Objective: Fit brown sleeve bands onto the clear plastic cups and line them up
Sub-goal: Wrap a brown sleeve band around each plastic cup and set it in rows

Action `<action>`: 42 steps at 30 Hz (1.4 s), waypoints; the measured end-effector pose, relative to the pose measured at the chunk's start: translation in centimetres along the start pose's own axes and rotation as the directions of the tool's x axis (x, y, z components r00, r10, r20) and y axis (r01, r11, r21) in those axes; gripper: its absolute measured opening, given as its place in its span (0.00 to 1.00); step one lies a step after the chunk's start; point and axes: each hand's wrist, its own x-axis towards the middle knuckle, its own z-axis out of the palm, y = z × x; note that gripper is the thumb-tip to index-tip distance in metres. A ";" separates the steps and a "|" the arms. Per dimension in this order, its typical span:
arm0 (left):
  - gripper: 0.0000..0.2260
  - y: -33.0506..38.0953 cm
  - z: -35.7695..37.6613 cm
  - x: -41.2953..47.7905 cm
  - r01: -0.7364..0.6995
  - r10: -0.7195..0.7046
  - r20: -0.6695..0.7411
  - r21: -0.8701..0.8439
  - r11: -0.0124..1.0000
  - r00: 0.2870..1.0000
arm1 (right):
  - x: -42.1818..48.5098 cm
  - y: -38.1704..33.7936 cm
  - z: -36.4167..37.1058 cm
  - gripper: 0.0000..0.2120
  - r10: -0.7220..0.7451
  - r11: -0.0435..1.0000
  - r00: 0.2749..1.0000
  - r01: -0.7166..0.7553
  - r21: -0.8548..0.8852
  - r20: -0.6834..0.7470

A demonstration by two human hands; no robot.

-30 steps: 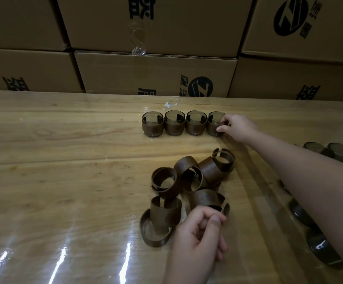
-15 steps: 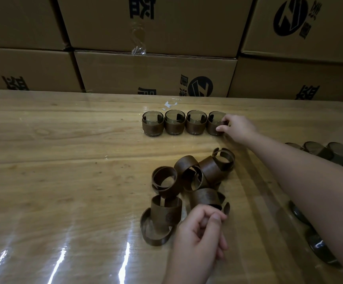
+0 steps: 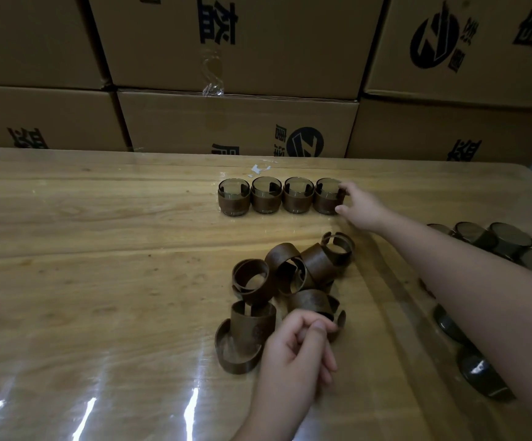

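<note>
Cups of clear plastic, four of them, each already wearing a brown sleeve band, stand upright in a straight row touching side by side, beyond the loose pile of brown sleeve bands on the glossy pale wooden table. The right hand reaches past the right side of the pile to the rightmost banded cup; its fingers curl over the cup's rim while the thumb presses low on the cup's right side, so the cup is pinched between them. The left hand lies at the pile's near edge, fingers curled in and thumb laid against the forefinger. A lying brown band sits just behind those fingertips, touching or nearly so, and whether the hand has hold of it cannot be told. Left of that hand one band stands upright inside another lying flat. Well to the right of the pile, partly behind the right forearm, lie bare smoky clear cups without bands. Stacked brown cardboard boxes with dark print rise beyond the pile at the table's far edge
</note>
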 end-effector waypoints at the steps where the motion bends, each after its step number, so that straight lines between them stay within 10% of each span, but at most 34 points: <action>1: 0.17 0.1 0.0 0.0 0.000 0.000 -0.009 -0.005 1.000 1.000 | -0.8 0.0 -0.5 0.28 -0.001 1.000 1.000 0.000 0.025 0.008; 10: 0.10 0.3 -0.1 -0.3 -0.030 0.028 -0.120 -0.013 0.999 0.992 | -10.4 1.0 -9.0 0.17 0.129 0.817 0.985 -0.040 0.575 -0.115; 15: 0.10 0.2 0.1 -0.4 -0.045 0.044 -0.164 0.001 0.999 0.986 | -18.5 2.0 -10.0 0.07 0.096 0.899 0.995 -0.095 0.429 0.018; 21: 0.10 0.4 0.3 -0.6 -0.056 0.054 -0.200 -0.004 0.998 0.978 | -23.4 3.1 -5.2 0.09 -0.059 0.976 0.891 -0.043 -0.212 -0.450; 24: 0.10 0.5 0.2 -0.7 -0.051 0.052 -0.196 0.008 0.999 0.979 | -24.2 4.2 -2.6 0.09 -0.117 0.930 0.876 -0.069 -0.361 -0.468; 30: 0.10 0.6 0.3 -0.6 -0.056 0.058 -0.189 0.014 0.998 0.980 | -24.7 5.8 -0.8 0.06 -0.129 0.951 0.764 -0.086 -0.298 -0.632; 42: 0.11 0.0 0.2 -0.2 -0.065 0.076 -0.164 0.073 0.995 0.983 | -25.0 6.9 -1.4 0.07 -0.051 0.962 0.870 -0.090 -0.260 -0.491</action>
